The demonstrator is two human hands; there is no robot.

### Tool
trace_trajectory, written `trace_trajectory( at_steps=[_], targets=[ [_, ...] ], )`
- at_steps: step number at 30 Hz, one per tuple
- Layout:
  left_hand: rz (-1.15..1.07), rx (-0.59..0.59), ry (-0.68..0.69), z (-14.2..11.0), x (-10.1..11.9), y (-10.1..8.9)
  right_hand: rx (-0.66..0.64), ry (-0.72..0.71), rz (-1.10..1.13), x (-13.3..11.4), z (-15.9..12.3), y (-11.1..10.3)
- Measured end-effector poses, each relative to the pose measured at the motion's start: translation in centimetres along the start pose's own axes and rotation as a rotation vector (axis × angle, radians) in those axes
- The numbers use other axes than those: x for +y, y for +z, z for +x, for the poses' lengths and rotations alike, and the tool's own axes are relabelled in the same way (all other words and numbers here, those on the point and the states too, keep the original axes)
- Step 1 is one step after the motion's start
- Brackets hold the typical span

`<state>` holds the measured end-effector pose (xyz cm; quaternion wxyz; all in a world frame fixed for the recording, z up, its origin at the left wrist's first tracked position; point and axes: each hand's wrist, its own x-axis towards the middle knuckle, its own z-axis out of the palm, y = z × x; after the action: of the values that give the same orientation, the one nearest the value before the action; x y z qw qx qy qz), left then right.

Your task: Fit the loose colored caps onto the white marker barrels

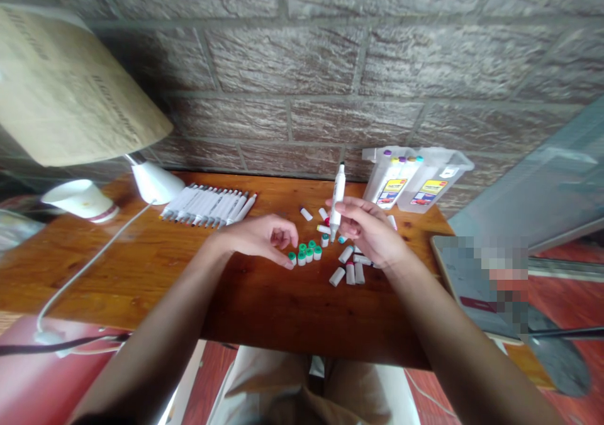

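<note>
My right hand (pixel 368 227) pinches a white marker (pixel 338 192) that stands nearly upright, a dark tip at its top and a grey lower end. Left of it, my left hand (pixel 264 233) is curved with thumb and fingers apart, nothing between them. By that thumb stands a cluster of green-topped marker caps (pixel 306 253) on the wooden table. Below and around my right hand lie several loose white caps (pixel 350 273), some with red, yellow or blue ends; the hand hides part of them.
A row of white markers (pixel 207 205) lies at the back left. Behind my right hand stand clear plastic cases (pixel 427 189), one with several markers. A lamp (pixel 153 180), its cord, and a paper cup (pixel 80 198) are on the left. A tablet-like device (pixel 472 280) lies right.
</note>
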<state>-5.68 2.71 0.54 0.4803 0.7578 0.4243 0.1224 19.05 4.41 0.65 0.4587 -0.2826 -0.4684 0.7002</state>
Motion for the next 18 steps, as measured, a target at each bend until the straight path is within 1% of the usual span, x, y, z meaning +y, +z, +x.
trace_trajectory(
  at_steps=[5,7,8,10,12,14,16,18],
  targets=[
    [0.044,-0.019,0.059,0.1,-0.3,-0.1,-0.012,0.004,-0.002,0.0,0.0,0.1],
    [0.044,0.009,0.089,-0.2,-0.1,-0.4,-0.007,0.012,-0.001,0.0,0.0,0.2],
    [0.033,0.048,0.103,-0.4,0.1,-0.6,-0.005,0.014,0.004,0.0,0.0,0.3],
    [-0.057,0.218,0.152,-0.7,0.4,-0.9,-0.009,0.017,0.023,-0.1,0.0,0.3],
    [-0.222,0.440,0.224,-0.8,0.6,-1.3,-0.011,0.010,0.048,0.0,0.0,0.3],
    [-0.421,0.615,0.307,-0.7,0.7,-1.4,-0.011,-0.010,0.069,0.0,-0.1,0.4],
    [-0.618,0.696,0.376,-0.4,0.6,-1.4,-0.005,-0.030,0.077,0.0,-0.1,0.5],
    [-0.800,0.716,0.408,0.2,0.7,-1.1,0.012,-0.048,0.080,0.0,-0.2,0.6]
  ],
)
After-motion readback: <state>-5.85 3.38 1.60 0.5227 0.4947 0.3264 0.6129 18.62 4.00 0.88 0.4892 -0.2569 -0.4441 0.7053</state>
